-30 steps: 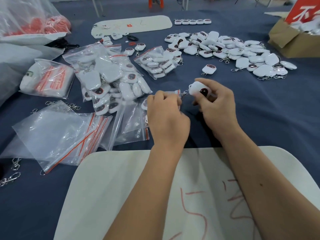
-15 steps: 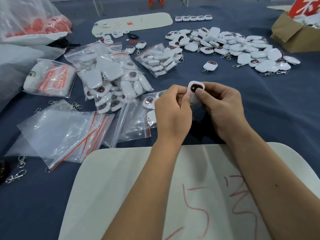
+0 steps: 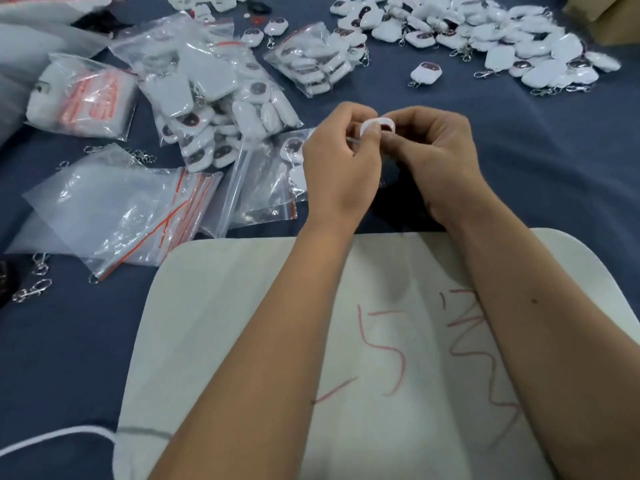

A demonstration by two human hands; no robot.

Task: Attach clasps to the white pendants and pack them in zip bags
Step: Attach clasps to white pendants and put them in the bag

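Above the middle of the blue-clothed bench [image 3: 519, 161], the left hand [image 3: 341, 168] and right hand [image 3: 438, 157] both pinch one small white plastic pendant with a dark red centre [image 3: 375, 125], fingers curled round it.

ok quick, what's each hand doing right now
Left hand: fingers curled, pinching the white pendant at its near edge.
Right hand: fingers curled round the same pendant, holding it from the other side.

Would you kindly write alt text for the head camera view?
Both hands, left hand and right hand, pinch one white pendant above a blue table. Filled zip bags lie to the left, a loose pendant pile behind.
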